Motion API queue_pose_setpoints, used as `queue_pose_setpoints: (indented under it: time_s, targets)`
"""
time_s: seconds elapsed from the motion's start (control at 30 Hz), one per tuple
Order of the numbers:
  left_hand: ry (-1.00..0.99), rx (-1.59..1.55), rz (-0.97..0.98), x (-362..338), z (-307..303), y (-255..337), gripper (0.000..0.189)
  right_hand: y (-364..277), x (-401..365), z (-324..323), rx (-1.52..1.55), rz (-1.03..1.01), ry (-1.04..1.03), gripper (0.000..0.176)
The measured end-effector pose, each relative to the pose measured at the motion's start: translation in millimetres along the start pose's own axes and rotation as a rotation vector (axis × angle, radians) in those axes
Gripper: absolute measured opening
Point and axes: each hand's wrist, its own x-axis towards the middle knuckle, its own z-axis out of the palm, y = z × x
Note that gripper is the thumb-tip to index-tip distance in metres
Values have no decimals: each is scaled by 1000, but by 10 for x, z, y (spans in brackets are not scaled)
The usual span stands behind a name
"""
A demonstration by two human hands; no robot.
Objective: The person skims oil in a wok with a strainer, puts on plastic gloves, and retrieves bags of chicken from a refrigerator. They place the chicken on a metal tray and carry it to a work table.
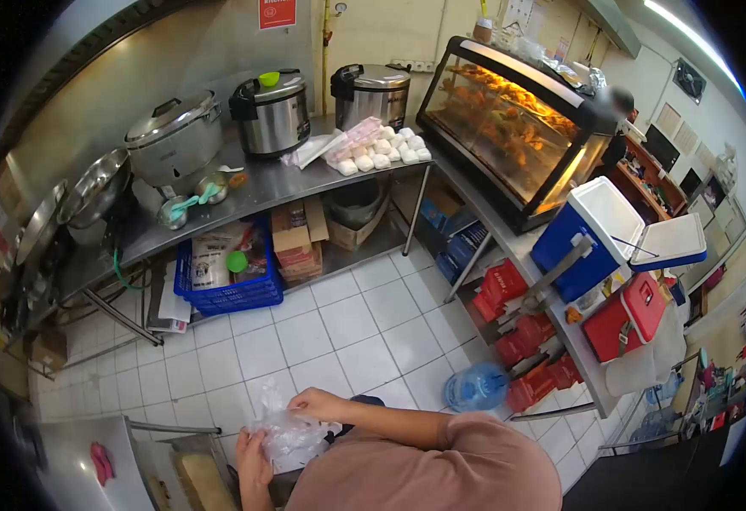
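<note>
A crumpled clear plastic bag (281,433) hangs between my two hands, low in the view and close to my body. My right hand (320,405) pinches its upper right side, fingers closed on the thin film. At the bag's left edge is my left hand (254,460), with its fingertips curled onto the plastic. I cannot make out anything inside the bag.
Wrapped white bundles (386,152) lie in a pile on the steel counter (211,213) beside rice cookers (272,115). A lit food warmer (509,119) stands right of them. On the floor are a blue crate (232,294) and a water jug (477,387).
</note>
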Motion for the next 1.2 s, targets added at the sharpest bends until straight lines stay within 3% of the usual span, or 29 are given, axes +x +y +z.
queue_pose_setpoints:
  time_s: [0.1,0.13,0.23,0.27,0.33,0.47,0.5,0.57,0.6,0.67,0.7,0.77,0.8,0.93,1.07,1.1,1.17,1.2]
  targets:
    - [-14,90,-92,527,31,442,33,394,793,54,127,-193,151,25]
    - [-31,92,-112,685,115,636,39,-123,717,-55,124,-29,61,22]
    - [-101,44,-86,1448,-213,861,36,-426,1296,-320,110,-28,55,23]
    - [-41,48,-82,1679,-340,978,34,-439,1618,-399,116,-119,51,23]
    - [82,59,-82,2098,-532,1191,31,-649,2126,-602,6,-98,2,23]
    - [67,65,40,2718,-385,1894,27,-1160,3200,-856,-86,-207,-7,16]
    - [128,44,106,2711,-488,2138,27,-1270,3602,-763,-118,-258,-75,14]
    - [296,10,241,2614,-907,2377,27,-1410,4237,-674,189,-110,-286,12]
    - [390,10,293,2684,-1222,2365,27,-1698,4473,-625,66,-24,-366,12]
    - [682,164,383,2712,-1459,2503,26,-2122,4883,-446,-75,-43,-478,16]
    - [743,28,378,2652,-1547,2603,26,-2330,5042,-303,-51,-39,-540,16]
    - [752,-213,358,2667,-1704,2796,26,-2570,5441,18,-65,55,-658,17]
    - [781,-260,386,2700,-1989,2721,24,-2582,5629,186,-66,68,-691,17]
    - [919,-350,402,2713,-2310,3333,19,-2533,6357,733,-80,70,-766,21]
    - [944,-246,351,3074,-2942,4100,17,-2765,6959,1117,-70,137,-755,25]
    - [870,-117,344,3268,-3104,4386,19,-2895,7063,1154,-83,188,-701,23]
    - [729,119,307,3735,-3549,5042,24,-3751,7220,1118,-406,-417,-298,23]
    - [693,238,246,3849,-3508,5439,29,-4167,7348,996,-439,-544,-103,20]
